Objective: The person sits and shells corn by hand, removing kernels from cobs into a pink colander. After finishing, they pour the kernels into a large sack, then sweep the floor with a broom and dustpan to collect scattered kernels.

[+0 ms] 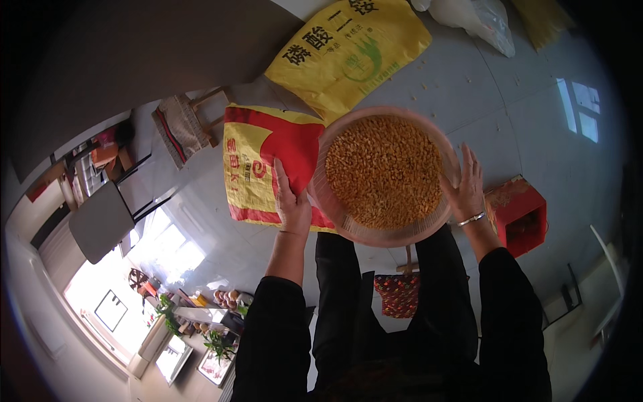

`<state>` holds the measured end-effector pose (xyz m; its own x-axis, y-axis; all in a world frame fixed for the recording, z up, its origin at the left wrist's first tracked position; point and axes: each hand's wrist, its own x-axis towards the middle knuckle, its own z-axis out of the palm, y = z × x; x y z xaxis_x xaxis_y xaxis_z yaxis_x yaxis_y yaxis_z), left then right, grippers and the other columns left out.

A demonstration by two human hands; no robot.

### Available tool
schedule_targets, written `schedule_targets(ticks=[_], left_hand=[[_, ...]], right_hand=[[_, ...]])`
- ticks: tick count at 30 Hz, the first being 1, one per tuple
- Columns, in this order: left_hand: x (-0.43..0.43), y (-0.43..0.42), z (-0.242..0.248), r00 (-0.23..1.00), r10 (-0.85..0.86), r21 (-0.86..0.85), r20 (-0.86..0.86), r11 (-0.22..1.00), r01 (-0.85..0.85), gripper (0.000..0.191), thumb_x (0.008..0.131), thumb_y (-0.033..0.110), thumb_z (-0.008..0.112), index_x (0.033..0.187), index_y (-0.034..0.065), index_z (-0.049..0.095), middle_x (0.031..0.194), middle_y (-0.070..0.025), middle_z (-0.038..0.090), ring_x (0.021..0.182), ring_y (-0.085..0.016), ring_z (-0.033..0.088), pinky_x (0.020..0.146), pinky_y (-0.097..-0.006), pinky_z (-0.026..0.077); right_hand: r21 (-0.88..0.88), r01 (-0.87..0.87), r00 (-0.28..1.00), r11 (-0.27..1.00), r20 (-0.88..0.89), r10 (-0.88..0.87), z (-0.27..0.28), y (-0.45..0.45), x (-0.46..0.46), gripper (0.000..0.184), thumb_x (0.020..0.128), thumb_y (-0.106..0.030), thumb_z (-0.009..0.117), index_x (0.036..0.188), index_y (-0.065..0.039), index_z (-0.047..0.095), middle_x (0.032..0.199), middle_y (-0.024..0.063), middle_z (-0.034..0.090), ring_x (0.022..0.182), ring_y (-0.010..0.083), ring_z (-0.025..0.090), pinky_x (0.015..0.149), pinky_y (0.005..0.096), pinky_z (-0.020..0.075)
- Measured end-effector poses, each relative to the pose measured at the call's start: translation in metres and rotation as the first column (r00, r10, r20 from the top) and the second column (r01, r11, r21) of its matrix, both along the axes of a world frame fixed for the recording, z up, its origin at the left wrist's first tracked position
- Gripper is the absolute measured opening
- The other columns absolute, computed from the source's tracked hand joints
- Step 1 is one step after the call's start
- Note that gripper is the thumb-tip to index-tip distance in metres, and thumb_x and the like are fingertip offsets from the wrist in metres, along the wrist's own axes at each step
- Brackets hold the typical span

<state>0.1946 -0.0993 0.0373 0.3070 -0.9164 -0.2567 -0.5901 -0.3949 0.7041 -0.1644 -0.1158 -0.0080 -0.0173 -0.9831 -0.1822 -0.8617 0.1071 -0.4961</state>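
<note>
A round pink plastic mesh basket (384, 238) lies before me, partly over my knees. Inside it is a wide heap of golden-orange grain kernels (384, 173), probably corn. My right hand (464, 186) is on the basket's right rim, thumb over the inner side and fingers extended along the outside. At the left rim, my left hand (292, 203) lies over a red and yellow woven sack (251, 171). Whether its fingers grip the sack or the basket's side I cannot tell. The sack bears printed writing and reaches partly beneath the basket.
Beyond the basket lies a larger yellow woven sack (351, 50). Loose kernels (423, 86) dot the tiled floor. A red box (525, 221) sits at right; a small stool with a woven seat (182, 128) stands left. Between my legs shows a floral fabric piece (398, 296).
</note>
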Motion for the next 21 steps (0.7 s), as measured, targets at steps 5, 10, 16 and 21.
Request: schedule_targets(ticks=[5, 10, 16, 21], left_hand=[[-0.004, -0.003, 0.001, 0.995, 0.098, -0.007, 0.006, 0.995, -0.098, 0.073, 0.088, 0.001, 0.055, 0.151, 0.0135, 0.019, 0.138, -0.0215, 0.047, 0.119, -0.031, 0.054, 0.097, -0.0350, 0.044], [-0.013, -0.005, 0.009, 0.996, 0.083, -0.076, 0.026, 0.994, -0.081, 0.075, 0.086, 0.005, 0.062, 0.149, 0.0098, 0.023, 0.137, -0.0204, 0.049, 0.117, -0.030, 0.056, 0.095, -0.0340, 0.046], [-0.009, -0.001, 0.005, 0.993, 0.106, -0.133, -0.043, 0.985, -0.110, 0.080, 0.080, 0.002, 0.066, 0.148, 0.0065, 0.024, 0.133, -0.0207, 0.052, 0.115, -0.030, 0.058, 0.093, -0.0333, 0.047], [-0.022, 0.008, 0.000, 0.989, 0.041, 0.086, 0.144, 0.995, -0.054, 0.080, 0.074, 0.003, 0.061, 0.147, 0.0071, 0.027, 0.123, -0.0175, 0.058, 0.103, -0.034, 0.061, 0.086, -0.0383, 0.050]], right_hand=[[-0.178, -0.410, 0.904, 0.895, 0.050, 0.424, 0.033, -0.072, 0.062, 0.076, 0.077, -0.031, 0.072, 0.142, -0.013, 0.037, 0.136, 0.0147, 0.046, 0.130, 0.0377, 0.038, 0.109, 0.0532, 0.0272], [-0.060, -0.645, 0.760, 0.762, 0.048, 0.648, 0.040, -0.105, 0.157, 0.079, 0.078, -0.037, 0.072, 0.143, -0.015, 0.035, 0.132, 0.0139, 0.049, 0.128, 0.0346, 0.040, 0.112, 0.0539, 0.0208], [0.006, -0.691, 0.722, 0.723, -0.055, 0.690, 0.008, -0.114, 0.217, 0.054, 0.082, -0.031, 0.066, 0.129, -0.011, 0.048, 0.111, 0.0112, 0.060, 0.107, 0.0300, 0.055, 0.100, 0.0511, 0.0360], [0.060, -0.793, 0.593, 0.606, -0.149, 0.791, -0.017, -0.148, 0.191, 0.020, 0.080, -0.006, 0.058, 0.101, -0.006, 0.057, 0.093, 0.0109, 0.063, 0.078, 0.0252, 0.065, 0.067, 0.0392, 0.0534]])
